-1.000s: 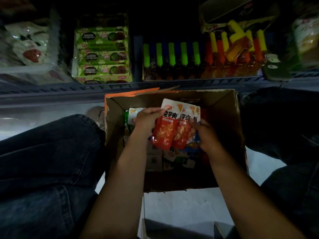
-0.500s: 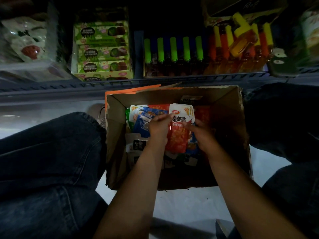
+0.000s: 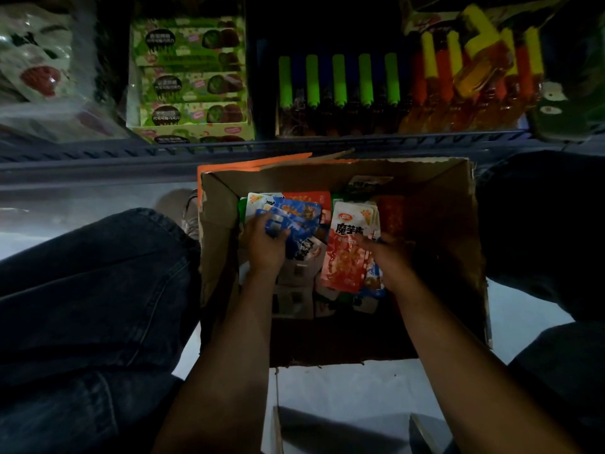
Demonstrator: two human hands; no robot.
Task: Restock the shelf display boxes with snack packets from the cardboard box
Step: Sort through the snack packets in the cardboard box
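An open cardboard box (image 3: 451, 224) stands on the floor between my knees, holding many mixed snack packets. My left hand (image 3: 265, 244) is down inside the box at its left, fingers closed on a bunch of blue packets (image 3: 294, 221). My right hand (image 3: 389, 257) holds a stack of red-and-white packets (image 3: 347, 250) upright near the box's middle. On the low shelf behind stand a green display box (image 3: 190, 83), a display box of green-tipped sticks (image 3: 340, 93) and one of yellow-and-orange sticks (image 3: 458, 90).
The grey shelf edge (image 3: 294, 145) runs just beyond the box. My jeans-clad legs (image 3: 91, 290) flank the box on both sides. White packets in a clear bin (image 3: 36, 70) sit at the far left of the shelf. More cardboard flaps (image 3: 327, 430) lie at the bottom.
Both hands lowered the red-and-white packets into the box. My left hand let go of them, shifted left and closed on the blue packets. The right hand still holds the red stack.
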